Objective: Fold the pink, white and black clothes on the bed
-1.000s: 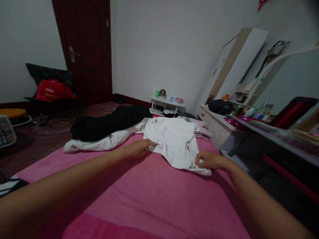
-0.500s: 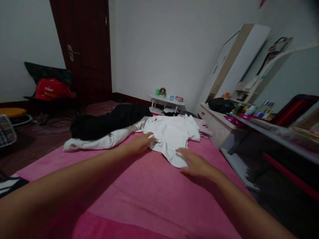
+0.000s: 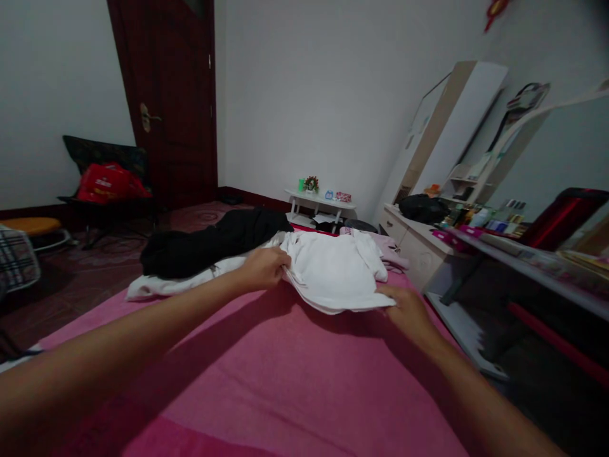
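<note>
"White shirt [image 3: 333,273]: where do you have it?"

"On the pink cover [image 3: 295,374], its near edge raised and casting a shadow there."

"How's your grip?"

"I've got the left hand [image 3: 266,268] curled tight on the shirt's near left edge. The right hand [image 3: 406,309] pinches its near right corner (how its fingers are set I can't make out)."

"And around the shirt?"

"I see a black garment [image 3: 216,241] to the left of it, lying over a pale cloth [image 3: 166,287]; folded pink clothes [image 3: 392,257] just behind its right side, touching or not I can't tell; and, well beyond it, a low table [image 3: 316,198]."
</note>
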A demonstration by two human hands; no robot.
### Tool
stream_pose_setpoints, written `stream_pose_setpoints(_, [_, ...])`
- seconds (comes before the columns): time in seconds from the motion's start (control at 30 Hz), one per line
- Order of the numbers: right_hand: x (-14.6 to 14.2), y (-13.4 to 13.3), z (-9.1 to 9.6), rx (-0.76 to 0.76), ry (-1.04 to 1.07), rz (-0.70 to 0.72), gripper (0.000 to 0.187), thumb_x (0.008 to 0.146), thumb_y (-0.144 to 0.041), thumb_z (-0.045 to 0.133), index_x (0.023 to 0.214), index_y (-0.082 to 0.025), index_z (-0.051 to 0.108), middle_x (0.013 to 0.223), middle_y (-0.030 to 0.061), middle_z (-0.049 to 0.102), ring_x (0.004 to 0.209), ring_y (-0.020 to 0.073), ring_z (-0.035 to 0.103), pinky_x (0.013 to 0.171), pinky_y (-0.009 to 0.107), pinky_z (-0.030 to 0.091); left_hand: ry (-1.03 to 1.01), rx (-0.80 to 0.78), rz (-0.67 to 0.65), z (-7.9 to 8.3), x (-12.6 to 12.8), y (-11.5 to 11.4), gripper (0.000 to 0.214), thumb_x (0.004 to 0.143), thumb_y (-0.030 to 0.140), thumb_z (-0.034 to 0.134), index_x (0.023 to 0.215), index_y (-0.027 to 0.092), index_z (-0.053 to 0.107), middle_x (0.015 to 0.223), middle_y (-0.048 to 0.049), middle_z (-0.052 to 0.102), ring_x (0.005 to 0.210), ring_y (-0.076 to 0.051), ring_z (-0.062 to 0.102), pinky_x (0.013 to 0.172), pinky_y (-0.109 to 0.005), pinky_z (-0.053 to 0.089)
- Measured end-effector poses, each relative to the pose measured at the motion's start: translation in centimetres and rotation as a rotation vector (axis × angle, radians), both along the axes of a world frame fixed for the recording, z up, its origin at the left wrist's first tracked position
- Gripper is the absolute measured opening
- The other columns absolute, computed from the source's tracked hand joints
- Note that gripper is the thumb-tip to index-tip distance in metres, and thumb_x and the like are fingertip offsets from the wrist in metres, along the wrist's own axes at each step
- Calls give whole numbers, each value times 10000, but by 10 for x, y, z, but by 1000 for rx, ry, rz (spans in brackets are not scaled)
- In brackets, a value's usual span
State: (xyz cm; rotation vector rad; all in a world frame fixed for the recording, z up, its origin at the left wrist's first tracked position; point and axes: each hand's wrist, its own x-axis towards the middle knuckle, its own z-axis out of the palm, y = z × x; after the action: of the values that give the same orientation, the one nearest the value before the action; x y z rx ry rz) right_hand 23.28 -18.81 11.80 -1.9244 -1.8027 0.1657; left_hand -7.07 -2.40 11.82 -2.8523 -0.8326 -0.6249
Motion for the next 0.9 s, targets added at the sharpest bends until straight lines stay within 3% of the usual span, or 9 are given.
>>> stream_pose_setpoints(0.13, [-2,-40,56,-108,94,110,168,624,-155,452,662,-186,613,647,19,603,629,179,537,599,257,389,-30,-76,62,42,-22,-22,298,697,119,412,837,185,667,794,-27,653,751,-183,590,685,-257,408])
stream_pose_setpoints(0.23, [-13,-67,72,-358,181,282,224,574,-140,430,698,-186,610,671,3,582,637,161,524,591,231,390,66,-261,-14,54,-35,-38,342,673,104,380,813,178,684,711,-12,635,681,-161,572,674,-233,401])
stream_pose_setpoints(0.4, [-38,-87,45,-711,227,372,281,533,-105,422,722,-157,624,639,-18,546,609,120,496,526,173,359,299,-600,-276,32,-46,-66,380,638,73,398,798,188,722,722,-6,686,662,-158,590,671,-228,439])
stream_pose_setpoints(0.5, [-49,-85,23,-912,254,410,213,549,-109,441,672,-140,612,536,-50,444,484,78,402,436,155,293,427,-748,-293,14,-49,-80,389,609,59,430,817,185,733,696,-14,696,605,-161,575,578,-232,435])
stream_pose_setpoints(0.57, [-53,-81,15,-958,288,475,165,584,-122,499,682,-127,631,536,-57,436,468,63,377,427,151,283,512,-874,-279,9,-48,-87,361,601,57,444,791,183,724,660,-11,686,557,-157,560,512,-228,418])
stream_pose_setpoints(0.63, [-51,-73,10,-956,374,522,225,609,-172,617,818,-124,681,618,-44,519,526,69,444,480,152,339,634,-1071,-264,10,-44,-89,312,607,56,453,749,183,700,592,2,653,509,-150,555,482,-221,420])
stream_pose_setpoints(0.73, [-38,-51,2,-897,539,488,475,635,-338,723,1065,-146,658,805,16,632,657,111,562,592,190,426,703,-1292,-283,16,-26,-81,294,661,59,470,830,184,677,579,16,639,506,-135,583,506,-210,454])
stream_pose_setpoints(0.8, [-21,-30,-8,-692,513,330,453,707,-425,660,1052,-132,647,830,55,653,672,137,589,593,218,440,583,-1190,-328,14,-7,-66,280,713,84,499,914,174,672,648,6,668,560,-127,603,539,-198,459])
stream_pose_setpoints(0.9, [16,3,-29,-235,271,-22,358,771,-388,536,1005,-133,629,907,92,662,693,161,604,595,250,453,369,-837,-373,-5,27,-31,245,757,118,536,943,151,693,799,-21,710,697,-133,632,628,-191,469])
